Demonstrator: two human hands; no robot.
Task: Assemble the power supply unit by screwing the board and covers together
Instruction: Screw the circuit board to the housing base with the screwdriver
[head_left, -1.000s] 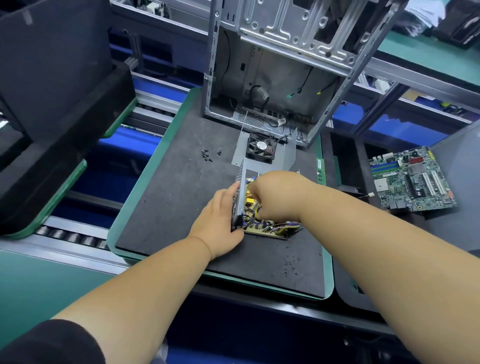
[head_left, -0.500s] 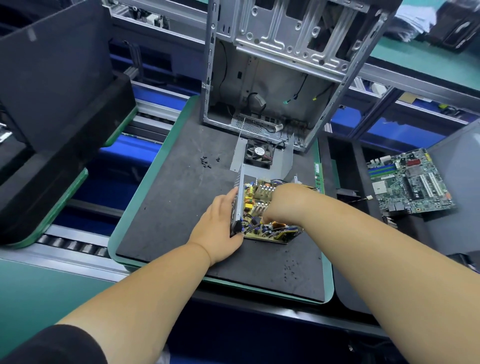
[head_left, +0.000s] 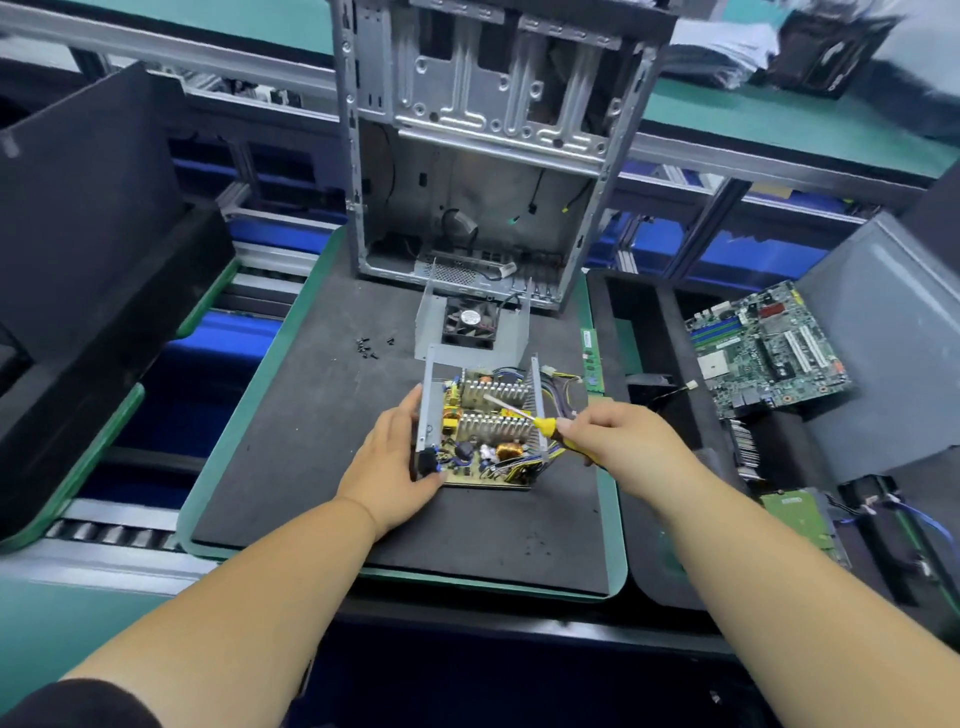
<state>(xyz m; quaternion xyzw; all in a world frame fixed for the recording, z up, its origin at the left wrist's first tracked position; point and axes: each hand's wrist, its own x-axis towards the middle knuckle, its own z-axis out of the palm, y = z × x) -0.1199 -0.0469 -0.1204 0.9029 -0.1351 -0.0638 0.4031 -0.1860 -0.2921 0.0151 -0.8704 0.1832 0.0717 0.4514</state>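
The open power supply unit is being steadied on the worktop's black mat by the left hand, while a yellow-handled screwdriver is being gripped by the right hand, its shaft angled over the board.

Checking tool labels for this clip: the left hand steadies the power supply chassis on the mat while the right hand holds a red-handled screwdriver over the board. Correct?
Not quite. The head view shows the screwdriver in the right hand has a yellow handle, not red. The left hand does steady the power supply chassis.
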